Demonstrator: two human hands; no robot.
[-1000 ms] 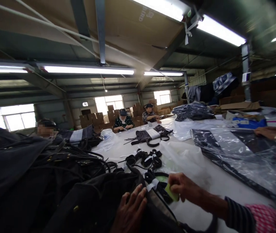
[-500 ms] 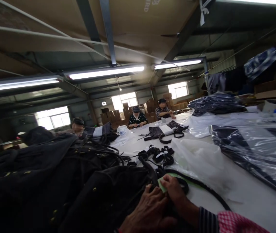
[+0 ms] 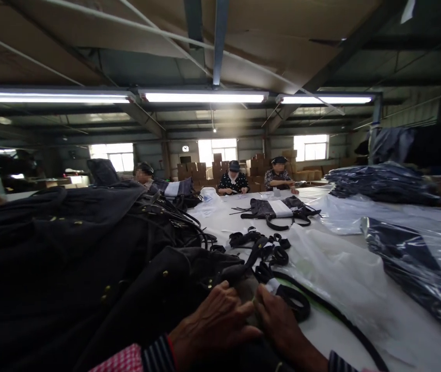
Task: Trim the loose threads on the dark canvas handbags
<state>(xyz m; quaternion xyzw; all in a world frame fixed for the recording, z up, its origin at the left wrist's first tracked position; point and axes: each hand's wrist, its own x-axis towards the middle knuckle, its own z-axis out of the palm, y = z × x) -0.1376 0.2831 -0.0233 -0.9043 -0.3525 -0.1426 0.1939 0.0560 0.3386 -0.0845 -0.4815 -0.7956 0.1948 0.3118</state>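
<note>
My left hand (image 3: 215,323) rests with its fingers curled on the top edge of a black bag (image 3: 158,294) at the bottom middle. My right hand (image 3: 278,323) sits right beside it, fingers bent and pressed at the same spot on the bag near a coiled black strap (image 3: 294,302) with a white band (image 3: 271,285). What the right fingers pinch is hidden. A long black strap (image 3: 344,320) runs off to the right along the white table (image 3: 360,341).
A big heap of black bags (image 3: 58,243) fills the left. Coiled straps (image 3: 261,245) and a bag with a white band (image 3: 280,208) lie further out. Clear plastic bags (image 3: 336,263) and packed dark goods (image 3: 410,243) lie at the right. Three people sit at the far end.
The view swung left and dipped. My left hand slid in next to the right one on the bag's edge. The green slip seen at my right fingers no longer shows.
</note>
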